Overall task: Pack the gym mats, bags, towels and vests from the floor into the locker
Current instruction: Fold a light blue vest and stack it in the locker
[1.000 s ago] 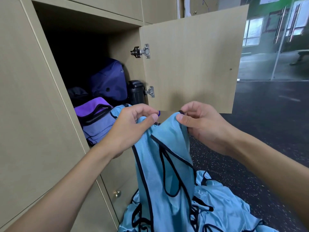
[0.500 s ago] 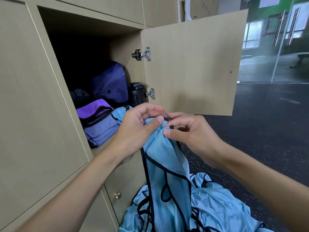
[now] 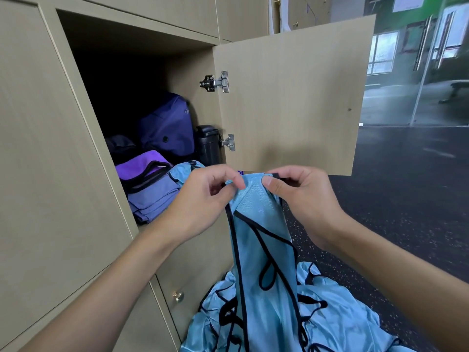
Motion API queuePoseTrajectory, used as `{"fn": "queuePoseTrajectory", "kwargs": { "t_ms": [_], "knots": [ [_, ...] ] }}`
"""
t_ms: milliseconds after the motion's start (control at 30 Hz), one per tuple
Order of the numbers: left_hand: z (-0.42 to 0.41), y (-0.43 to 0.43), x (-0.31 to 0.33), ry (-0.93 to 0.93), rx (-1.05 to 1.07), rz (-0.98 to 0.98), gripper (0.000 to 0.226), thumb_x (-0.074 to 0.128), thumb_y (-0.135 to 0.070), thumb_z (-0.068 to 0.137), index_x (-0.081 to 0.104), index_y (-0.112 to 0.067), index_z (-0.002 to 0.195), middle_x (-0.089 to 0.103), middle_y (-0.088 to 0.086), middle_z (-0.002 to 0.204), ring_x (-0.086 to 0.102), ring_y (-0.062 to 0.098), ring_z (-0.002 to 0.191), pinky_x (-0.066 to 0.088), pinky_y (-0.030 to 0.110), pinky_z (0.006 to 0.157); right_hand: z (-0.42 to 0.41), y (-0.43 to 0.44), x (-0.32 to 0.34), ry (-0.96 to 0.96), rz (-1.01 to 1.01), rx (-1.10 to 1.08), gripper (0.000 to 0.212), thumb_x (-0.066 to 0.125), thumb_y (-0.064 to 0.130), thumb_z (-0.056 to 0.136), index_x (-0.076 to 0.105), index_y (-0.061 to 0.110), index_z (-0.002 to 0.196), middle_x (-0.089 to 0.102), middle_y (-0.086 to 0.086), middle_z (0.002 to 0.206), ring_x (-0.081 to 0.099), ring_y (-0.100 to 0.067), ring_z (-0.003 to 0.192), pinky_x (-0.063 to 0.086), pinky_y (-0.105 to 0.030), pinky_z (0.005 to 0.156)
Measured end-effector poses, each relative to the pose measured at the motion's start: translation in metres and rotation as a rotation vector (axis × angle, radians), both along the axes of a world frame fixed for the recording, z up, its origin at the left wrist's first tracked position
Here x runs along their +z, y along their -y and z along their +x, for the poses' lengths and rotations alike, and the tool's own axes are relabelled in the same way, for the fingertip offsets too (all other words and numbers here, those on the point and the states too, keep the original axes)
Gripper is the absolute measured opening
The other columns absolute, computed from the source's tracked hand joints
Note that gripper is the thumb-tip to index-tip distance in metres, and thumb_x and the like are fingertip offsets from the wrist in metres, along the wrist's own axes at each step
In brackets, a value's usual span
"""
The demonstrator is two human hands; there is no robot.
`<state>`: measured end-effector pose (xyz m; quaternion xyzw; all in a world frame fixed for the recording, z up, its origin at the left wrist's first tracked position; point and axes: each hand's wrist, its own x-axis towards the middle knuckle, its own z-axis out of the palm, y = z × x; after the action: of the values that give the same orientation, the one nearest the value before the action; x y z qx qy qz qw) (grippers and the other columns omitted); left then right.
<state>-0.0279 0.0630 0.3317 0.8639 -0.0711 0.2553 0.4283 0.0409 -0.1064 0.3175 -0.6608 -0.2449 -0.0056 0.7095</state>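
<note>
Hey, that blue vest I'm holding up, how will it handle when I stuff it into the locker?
Probably floppy: the vest hangs limp from where the left hand and right hand pinch its top edge. Likely light, since pinches alone hold it. Its sheen suggests it may slide off the bags.

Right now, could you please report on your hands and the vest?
Left hand, right hand pinch vest top. Locker door open; bags inside. More vests on floor.

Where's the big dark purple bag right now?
The dark purple bag stands at the back of the open locker, left of centre in the head view, behind the lighter purple bag and beside the black container by the lower hinge.
</note>
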Motion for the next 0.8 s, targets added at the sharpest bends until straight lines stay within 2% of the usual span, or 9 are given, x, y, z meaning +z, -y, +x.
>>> {"fn": "queuePoseTrajectory", "kwargs": {
  "t_ms": [100, 200, 267, 333, 467, 533, 600, 700, 800],
  "knots": [
    [-0.001, 0.005, -0.001, -0.053, 0.005, -0.031, 0.009, 0.071, -0.033, 0.085, 0.073, -0.026, 0.081, 0.063, 0.013, 0.075, 0.044, 0.016, 0.063, 0.037, 0.028, 0.058, 0.000, 0.002, 0.002, 0.007, 0.017, 0.000, 0.013, 0.073, 0.012, 0.087, 0.078, 0.019, 0.078, 0.076, -0.009, 0.085, 0.066, -0.015, 0.077, 0.056, -0.044, 0.087],
    [0.000, 0.008, -0.003, -0.066, 0.007, -0.034, 0.041, 0.077, -0.061, 0.063, 0.067, -0.027, 0.083, 0.055, 0.011, 0.068, 0.042, 0.021, 0.061, 0.036, 0.039, 0.055, 0.000, 0.004, 0.007, 0.029, 0.037, -0.014, 0.005, 0.074, 0.014, 0.087, 0.078, 0.015, 0.083, 0.076, -0.010, 0.087, 0.066, -0.015, 0.077, 0.056, -0.046, 0.086],
    [0.002, 0.010, 0.001, -0.023, 0.033, -0.008, 0.039, 0.083, -0.053, 0.062, 0.062, -0.025, 0.078, 0.052, -0.003, 0.065, 0.043, 0.018, 0.058, 0.036, 0.033, 0.055, 0.001, 0.004, 0.014, 0.049, 0.061, -0.040, 0.004, 0.074, 0.014, 0.087, 0.077, 0.014, 0.083, 0.076, -0.010, 0.087, 0.065, -0.014, 0.076, 0.056, -0.046, 0.084],
    [0.004, 0.012, 0.006, 0.044, 0.028, -0.013, 0.032, 0.089, -0.029, 0.070, 0.058, -0.021, 0.073, 0.052, -0.013, 0.064, 0.046, 0.009, 0.057, 0.038, 0.025, 0.056, 0.002, 0.004, 0.022, 0.051, 0.099, -0.049, 0.004, 0.075, 0.015, 0.086, 0.077, 0.015, 0.083, 0.076, -0.008, 0.086, 0.066, -0.016, 0.076, 0.057, -0.046, 0.083],
    [0.005, 0.015, 0.023, 0.114, 0.010, -0.008, 0.019, 0.080, -0.011, 0.082, 0.064, -0.007, 0.073, 0.061, 0.005, 0.068, 0.050, 0.013, 0.061, 0.041, 0.026, 0.058, 0.007, 0.005, 0.036, 0.089, 0.128, -0.069, 0.008, 0.075, 0.014, 0.087, 0.076, 0.017, 0.080, 0.076, -0.007, 0.082, 0.065, -0.015, 0.074, 0.057, -0.043, 0.080],
    [0.004, 0.013, 0.033, 0.141, -0.014, -0.050, 0.018, 0.080, -0.013, 0.083, 0.066, -0.007, 0.073, 0.067, 0.015, 0.073, 0.052, 0.016, 0.064, 0.042, 0.028, 0.061, 0.010, 0.007, 0.043, 0.125, 0.111, -0.050, 0.009, 0.073, 0.014, 0.088, 0.075, 0.017, 0.079, 0.073, -0.001, 0.074, 0.062, -0.011, 0.068, 0.057, -0.033, 0.067],
    [0.006, 0.007, 0.041, 0.170, -0.032, -0.116, 0.017, 0.081, -0.017, 0.082, 0.068, -0.009, 0.074, 0.070, 0.021, 0.081, 0.056, 0.020, 0.068, 0.044, 0.033, 0.066, 0.014, 0.010, 0.048, 0.148, 0.075, -0.030, 0.009, 0.073, 0.014, 0.088, 0.074, 0.018, 0.080, 0.065, 0.008, 0.063, 0.054, -0.005, 0.056, 0.044, -0.018, 0.051],
    [0.009, 0.003, 0.047, 0.171, -0.057, -0.215, 0.011, 0.074, -0.006, 0.087, 0.068, -0.006, 0.077, 0.069, 0.017, 0.077, 0.060, 0.018, 0.072, 0.051, 0.028, 0.069, 0.021, 0.014, 0.050, 0.158, 0.044, 0.006, 0.012, 0.074, 0.012, 0.087, 0.075, 0.019, 0.077, 0.066, 0.001, 0.069, 0.056, -0.009, 0.061, 0.046, -0.019, 0.056],
    [0.014, 0.001, 0.045, 0.133, -0.078, -0.297, 0.010, 0.065, 0.001, 0.091, 0.066, -0.005, 0.083, 0.067, 0.012, 0.078, 0.060, 0.016, 0.068, 0.052, 0.020, 0.061, 0.027, 0.013, 0.048, 0.157, 0.030, 0.010, 0.011, 0.074, 0.011, 0.086, 0.073, 0.015, 0.077, 0.063, 0.006, 0.063, 0.054, -0.007, 0.055, 0.043, -0.018, 0.053]
  ]
}}
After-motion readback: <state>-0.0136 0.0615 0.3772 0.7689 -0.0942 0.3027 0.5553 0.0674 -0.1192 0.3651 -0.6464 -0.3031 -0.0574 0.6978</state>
